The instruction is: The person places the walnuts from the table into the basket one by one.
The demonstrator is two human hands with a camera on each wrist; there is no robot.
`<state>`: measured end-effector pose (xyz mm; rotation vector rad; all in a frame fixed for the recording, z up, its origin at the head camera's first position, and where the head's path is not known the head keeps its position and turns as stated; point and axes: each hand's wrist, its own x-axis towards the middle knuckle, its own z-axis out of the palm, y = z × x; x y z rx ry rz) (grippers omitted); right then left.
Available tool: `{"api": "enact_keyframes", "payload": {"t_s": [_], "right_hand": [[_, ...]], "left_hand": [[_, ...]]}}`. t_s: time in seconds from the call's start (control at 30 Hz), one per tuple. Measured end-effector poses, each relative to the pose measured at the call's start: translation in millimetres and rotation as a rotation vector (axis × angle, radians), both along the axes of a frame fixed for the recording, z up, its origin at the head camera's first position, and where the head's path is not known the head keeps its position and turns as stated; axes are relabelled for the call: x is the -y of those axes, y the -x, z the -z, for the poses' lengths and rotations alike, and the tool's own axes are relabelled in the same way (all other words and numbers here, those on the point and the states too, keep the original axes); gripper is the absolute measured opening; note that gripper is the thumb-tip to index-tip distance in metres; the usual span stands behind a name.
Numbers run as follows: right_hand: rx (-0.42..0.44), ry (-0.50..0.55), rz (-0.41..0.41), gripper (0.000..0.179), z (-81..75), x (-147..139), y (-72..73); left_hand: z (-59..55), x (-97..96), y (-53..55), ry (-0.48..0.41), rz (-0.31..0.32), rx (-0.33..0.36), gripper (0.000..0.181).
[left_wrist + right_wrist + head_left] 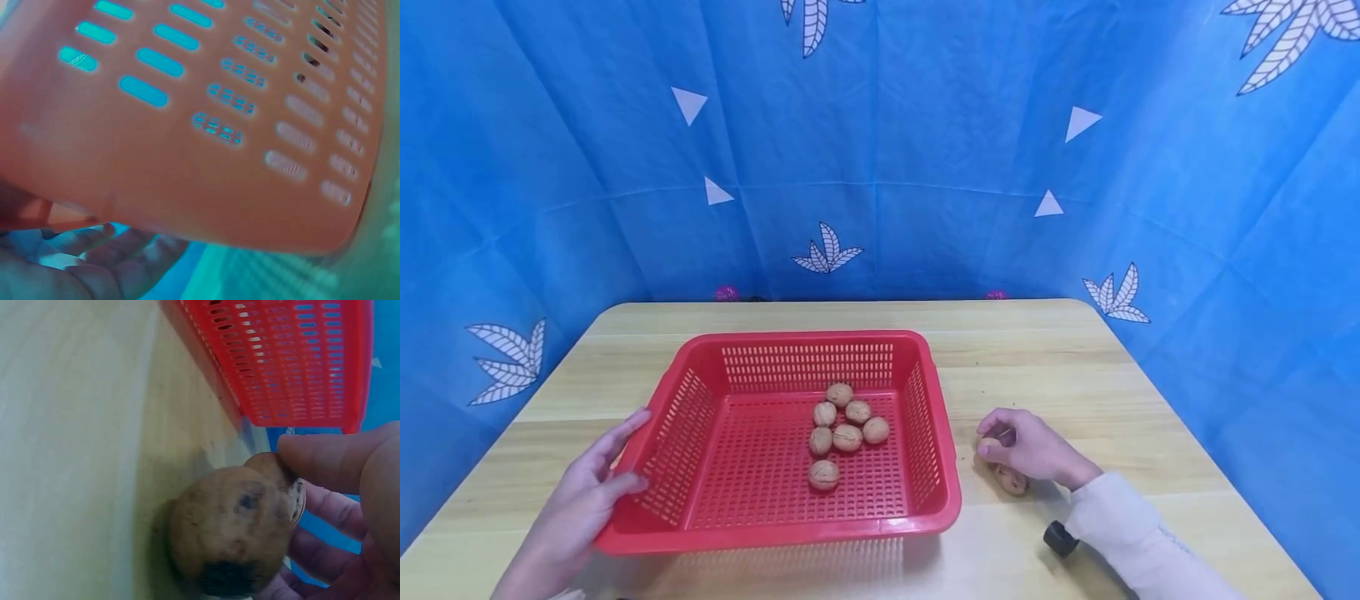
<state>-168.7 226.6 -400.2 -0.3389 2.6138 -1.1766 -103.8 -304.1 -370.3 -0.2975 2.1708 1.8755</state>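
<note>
A red plastic basket (775, 540) with slotted walls sits on the table, tilted slightly. My left hand (576, 500) grips its left rim, thumb over the inside wall and fingers outside. Several walnuts (847, 438) lie in the basket's right half. To the right of the basket, my right hand (1036, 446) pinches a walnut (987, 450) between thumb and fingers, low over the tabletop. Another walnut (1012, 480) rests just beneath that hand; the right wrist view shows this walnut (228, 528) large, with a dark patch, in front of the pinched one (269, 464).
The pale wooden table (1030, 350) reaches back to a blue patterned cloth (955, 125) hanging behind and on both sides. A small black cylindrical piece (1060, 539) shows beside the right sleeve (1120, 517).
</note>
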Motion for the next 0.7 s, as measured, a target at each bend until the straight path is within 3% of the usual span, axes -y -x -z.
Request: {"api": "enact_keyframes", "payload": {"t_s": [0.13, 0.3, 0.5, 0.7], "right_hand": [[0.012, 0.056, 0.003, 0.026, -4.7, -1.8, 3.2], [0.018, 0.131, 0.035, 0.030, -14.3, -2.4, 10.5], [0.049, 0.261, 0.052, 0.037, -28.1, 0.8, 23.5], [0.061, 0.341, 0.058, 0.033, -37.9, 5.4, 36.9]], "left_hand": [[-9.1, 6.0, 4.0, 0.083, 0.042, 0.009, 0.096], [-18.2, 11.5, 17.5, 0.180, 0.089, -0.061, 0.092], [-18.6, 2.3, 32.8, 0.130, 0.093, -0.081, 0.094], [-15.7, -9.7, 34.4, 0.081, 0.070, -0.068, 0.098]]}}
